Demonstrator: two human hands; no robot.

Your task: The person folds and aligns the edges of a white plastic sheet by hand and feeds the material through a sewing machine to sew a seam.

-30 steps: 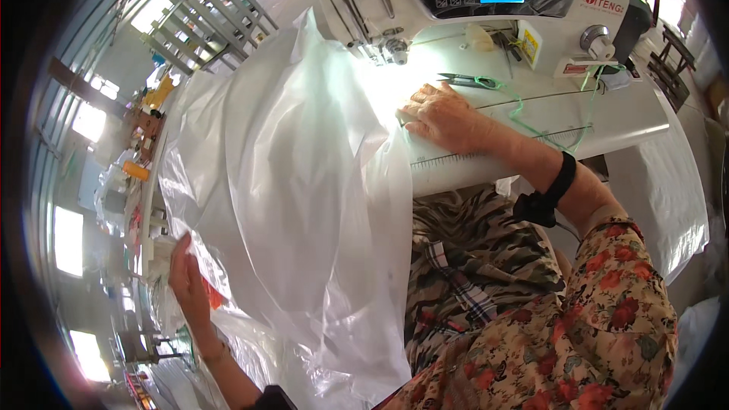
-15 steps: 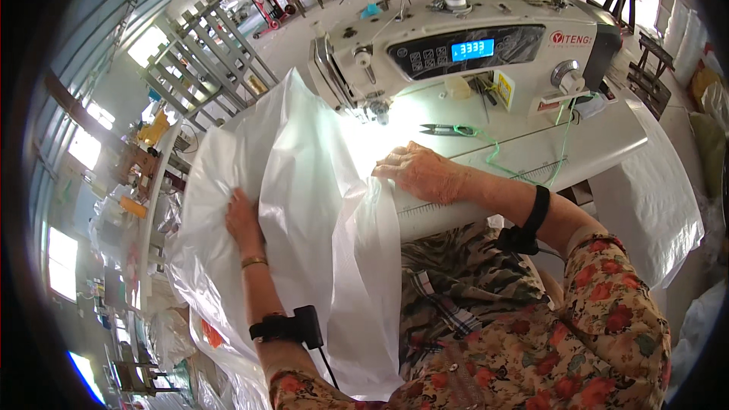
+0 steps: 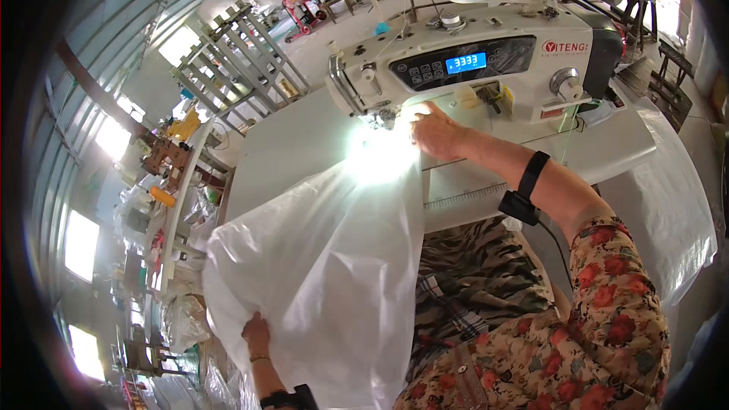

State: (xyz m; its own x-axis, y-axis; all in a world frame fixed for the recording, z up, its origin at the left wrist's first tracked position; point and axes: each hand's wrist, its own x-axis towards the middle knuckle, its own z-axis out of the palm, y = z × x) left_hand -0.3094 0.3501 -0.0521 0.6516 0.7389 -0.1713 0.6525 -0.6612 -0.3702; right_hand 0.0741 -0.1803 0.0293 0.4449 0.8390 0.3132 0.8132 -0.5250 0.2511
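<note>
Spreading from below the lit end of the sewing machine (image 3: 486,91) over the front edge of the table (image 3: 285,148), the white sheet (image 3: 334,258) could skew if the left hand (image 3: 257,334), touching it, tugs unevenly; the right hand (image 3: 437,130), so near that end, risks a prick; whether either grips, I cannot tell

Red-flowered sleeve (image 3: 619,288), black forearm strap (image 3: 534,172)

My right hand (image 3: 434,130) is stretched well forward, its fingers too bright to read, the right forearm (image 3: 493,158) slanting back toward my right side. My left hand (image 3: 257,332) sits lower, out to the left, its left forearm (image 3: 266,376) only partly visible below.
</note>
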